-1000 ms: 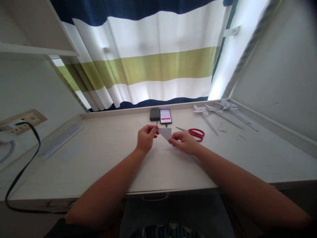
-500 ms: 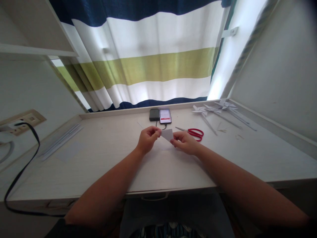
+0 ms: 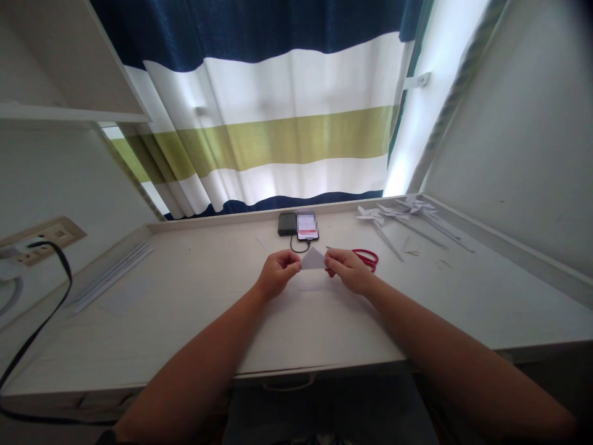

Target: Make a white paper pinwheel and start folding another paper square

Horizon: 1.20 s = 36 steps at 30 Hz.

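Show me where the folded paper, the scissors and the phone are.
folded paper (image 3: 314,259), head view, middle of the sheet
scissors (image 3: 368,256), head view, red handle
phone (image 3: 307,226), head view, screen

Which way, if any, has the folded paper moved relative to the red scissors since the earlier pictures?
Yes. The folded paper, held by both hands, now sits closer to the red scissors, whose blades it nearly overlaps.

Both hands meet above mid-desk, pinching a small folded white paper between them. Left hand grips its left corner, right hand its right edge. Red scissors lie just beyond the right hand, toward 2 o'clock. Phone and dark power bank side by side at 12 o'clock. Paper pinwheels well off at 2 o'clock. White strips at 9 o'clock. Striped curtain behind.
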Motion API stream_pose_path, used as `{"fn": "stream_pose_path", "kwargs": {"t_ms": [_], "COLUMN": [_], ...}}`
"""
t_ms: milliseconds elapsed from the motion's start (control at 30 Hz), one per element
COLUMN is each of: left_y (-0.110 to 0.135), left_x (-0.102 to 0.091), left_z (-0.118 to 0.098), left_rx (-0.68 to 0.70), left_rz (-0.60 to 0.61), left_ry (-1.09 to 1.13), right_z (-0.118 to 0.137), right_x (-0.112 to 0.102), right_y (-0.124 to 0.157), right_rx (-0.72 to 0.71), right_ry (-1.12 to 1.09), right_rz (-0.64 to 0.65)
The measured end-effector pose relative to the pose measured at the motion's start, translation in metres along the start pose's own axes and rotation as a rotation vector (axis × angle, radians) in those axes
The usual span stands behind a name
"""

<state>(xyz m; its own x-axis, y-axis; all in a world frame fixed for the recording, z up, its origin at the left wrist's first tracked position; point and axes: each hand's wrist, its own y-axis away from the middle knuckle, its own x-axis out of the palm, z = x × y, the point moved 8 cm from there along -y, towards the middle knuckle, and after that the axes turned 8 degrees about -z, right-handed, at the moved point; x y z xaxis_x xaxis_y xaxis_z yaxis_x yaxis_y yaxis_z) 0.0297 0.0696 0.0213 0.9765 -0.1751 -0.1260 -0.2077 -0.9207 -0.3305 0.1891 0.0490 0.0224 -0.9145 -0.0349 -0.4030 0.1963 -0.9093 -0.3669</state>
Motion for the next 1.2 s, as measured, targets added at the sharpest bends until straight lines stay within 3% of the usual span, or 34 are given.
{"fn": "stream_pose_path", "kwargs": {"t_ms": [500,800,1200], "left_y": [0.002,0.009,0.0], "left_x": [0.005,0.017,0.007], "left_z": [0.002,0.0,0.006], "left_rx": [-0.022,-0.018,-0.027], "left_rz": [0.035,0.16,0.164], "left_ry": [-0.051,-0.127,-0.088], "right_z": [0.01,0.005,-0.016], "right_x": [0.014,0.02,0.002], "right_y": [0.008,0.011,-0.001], "right_rx": [-0.07,-0.036,0.061], "right_ry": [0.099,0.073,-0.072], "right_rz": [0.196,0.24,0.083]}}
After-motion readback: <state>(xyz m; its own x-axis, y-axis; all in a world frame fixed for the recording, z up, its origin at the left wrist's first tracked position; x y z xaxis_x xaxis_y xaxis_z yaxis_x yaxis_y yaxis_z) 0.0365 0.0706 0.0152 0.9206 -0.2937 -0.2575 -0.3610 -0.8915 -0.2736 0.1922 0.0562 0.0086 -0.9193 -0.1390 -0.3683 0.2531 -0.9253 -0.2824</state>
